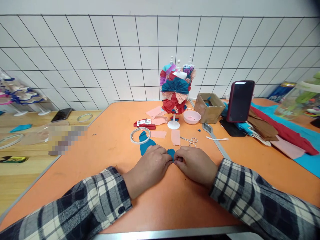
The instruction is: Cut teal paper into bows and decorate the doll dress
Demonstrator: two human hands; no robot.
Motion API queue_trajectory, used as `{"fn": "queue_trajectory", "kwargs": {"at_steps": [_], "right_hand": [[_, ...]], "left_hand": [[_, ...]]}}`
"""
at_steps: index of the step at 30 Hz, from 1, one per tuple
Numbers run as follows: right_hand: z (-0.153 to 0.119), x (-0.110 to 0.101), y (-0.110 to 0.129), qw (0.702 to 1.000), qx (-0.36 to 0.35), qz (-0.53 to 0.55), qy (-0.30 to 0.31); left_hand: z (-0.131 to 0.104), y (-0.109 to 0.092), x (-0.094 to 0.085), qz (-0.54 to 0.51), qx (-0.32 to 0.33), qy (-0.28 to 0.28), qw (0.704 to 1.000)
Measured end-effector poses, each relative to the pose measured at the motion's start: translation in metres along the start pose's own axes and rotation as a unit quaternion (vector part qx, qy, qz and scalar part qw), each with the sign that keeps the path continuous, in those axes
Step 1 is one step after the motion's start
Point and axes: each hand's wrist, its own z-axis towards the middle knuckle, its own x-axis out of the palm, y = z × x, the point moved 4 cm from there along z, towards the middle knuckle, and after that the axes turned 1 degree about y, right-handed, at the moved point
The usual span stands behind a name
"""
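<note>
Near the scissors (187, 140), I see the left hand (153, 162) and right hand (196, 163) together pinching one blue scrap (171, 153).

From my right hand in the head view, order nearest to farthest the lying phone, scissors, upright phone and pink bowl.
1. Scissors, just beyond the right hand.
2. Pink bowl, farther back behind them.
3. Upright phone, back right.
4. Lying phone, far left on the wooden table.

White tiled wall (146, 33), orange tabletop (100, 146), neighbouring pale wood table (37, 170)
</note>
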Motion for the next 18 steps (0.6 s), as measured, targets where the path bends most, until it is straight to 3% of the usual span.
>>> {"fn": "queue_trajectory", "kwargs": {"at_steps": [7, 18], "right_hand": [[-0.0002, 0.0006, -0.0002, 1.0, -0.004, -0.017, 0.001], [-0.0002, -0.0007, 0.0009, 0.999, -0.002, -0.035, 0.012]], "left_hand": [[0.0008, -0.0053, -0.0085, 0.011, 0.011, -0.011, 1.0], [0.0006, 0.001, -0.0013, 0.027, 0.015, 0.014, 0.999]]}}
